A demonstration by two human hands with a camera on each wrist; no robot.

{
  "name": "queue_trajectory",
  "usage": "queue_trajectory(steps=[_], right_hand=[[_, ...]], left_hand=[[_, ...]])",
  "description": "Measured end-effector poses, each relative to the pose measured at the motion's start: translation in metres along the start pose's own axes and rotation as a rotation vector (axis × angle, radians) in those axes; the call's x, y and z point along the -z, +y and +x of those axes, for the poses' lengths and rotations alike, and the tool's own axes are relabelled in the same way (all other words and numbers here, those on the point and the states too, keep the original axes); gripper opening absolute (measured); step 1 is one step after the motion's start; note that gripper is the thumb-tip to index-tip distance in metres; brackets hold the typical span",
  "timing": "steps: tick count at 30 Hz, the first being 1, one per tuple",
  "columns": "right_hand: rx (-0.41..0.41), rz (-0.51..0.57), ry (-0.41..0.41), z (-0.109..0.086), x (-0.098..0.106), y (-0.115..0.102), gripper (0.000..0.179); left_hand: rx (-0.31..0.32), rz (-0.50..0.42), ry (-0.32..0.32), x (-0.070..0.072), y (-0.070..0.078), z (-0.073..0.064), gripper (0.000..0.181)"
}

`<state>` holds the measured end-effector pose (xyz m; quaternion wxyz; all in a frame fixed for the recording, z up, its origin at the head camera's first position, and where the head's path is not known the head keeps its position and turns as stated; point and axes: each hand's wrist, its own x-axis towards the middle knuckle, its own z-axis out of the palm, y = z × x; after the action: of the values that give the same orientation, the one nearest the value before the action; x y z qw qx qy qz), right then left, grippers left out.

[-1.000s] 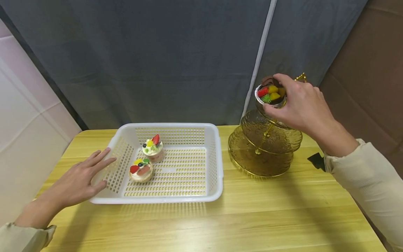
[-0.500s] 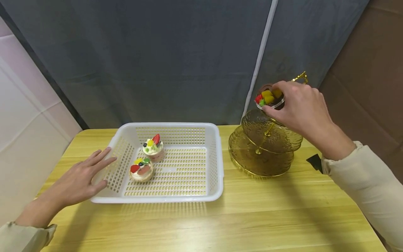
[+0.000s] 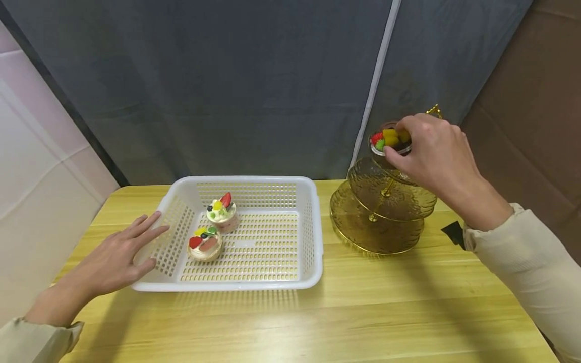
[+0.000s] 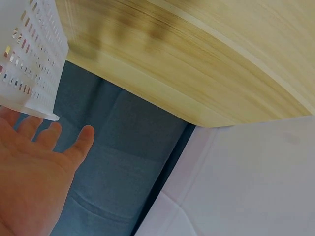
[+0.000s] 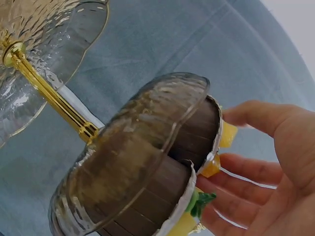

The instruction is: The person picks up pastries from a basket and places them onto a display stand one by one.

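Note:
My right hand (image 3: 438,151) grips a round chocolate cake topped with fruit (image 3: 390,138) by its rim, on the top tier of an amber glass three-tier stand (image 3: 381,239). In the right wrist view, the thumb (image 5: 251,115) and fingers lie on either side of that cake, and a second chocolate fruit cake (image 5: 157,191) sits beside it on the same tier. My left hand (image 3: 113,259) spreads its fingers at the left side of a white plastic basket (image 3: 236,287). Inside the basket are a cream fruit cup (image 3: 222,214) and a fruit tart (image 3: 205,247).
Basket and stand share a wooden table (image 3: 345,317), basket on the left. A grey curtain (image 3: 227,91) hangs behind the table's back edge. The stand's gold handle (image 3: 434,111) rises behind the right hand. A black piece (image 3: 454,235) hangs at the right cuff.
Over the last second the right hand lowered the chocolate fruit cake slightly onto the top tier, and its top tipped. The left hand and basket hardly moved.

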<state>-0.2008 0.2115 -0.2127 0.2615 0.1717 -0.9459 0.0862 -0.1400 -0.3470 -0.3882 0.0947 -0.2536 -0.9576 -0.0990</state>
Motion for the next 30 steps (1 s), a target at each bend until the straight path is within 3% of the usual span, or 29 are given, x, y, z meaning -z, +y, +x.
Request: queue_trajectory(steps=[8,14,24,30], right_hand=[[0.034,0.018,0.080,0.000,0.004,-0.005,0.031],[0.058,0.122,0.123,0.007,0.008,-0.019,0.044],[0.161,0.323,0.124,0.026,-0.002,-0.055,0.057],[0.186,0.430,0.029,0.038,-0.019,-0.078,0.065]], left_hand=[[-0.003,-0.002,0.003,0.000,0.000,0.001,0.065],[0.005,-0.001,-0.010,0.001,0.001,0.001,0.065],[0.013,-0.003,-0.011,0.002,0.000,0.000,0.065],[0.009,-0.005,-0.007,0.002,0.000,0.000,0.065]])
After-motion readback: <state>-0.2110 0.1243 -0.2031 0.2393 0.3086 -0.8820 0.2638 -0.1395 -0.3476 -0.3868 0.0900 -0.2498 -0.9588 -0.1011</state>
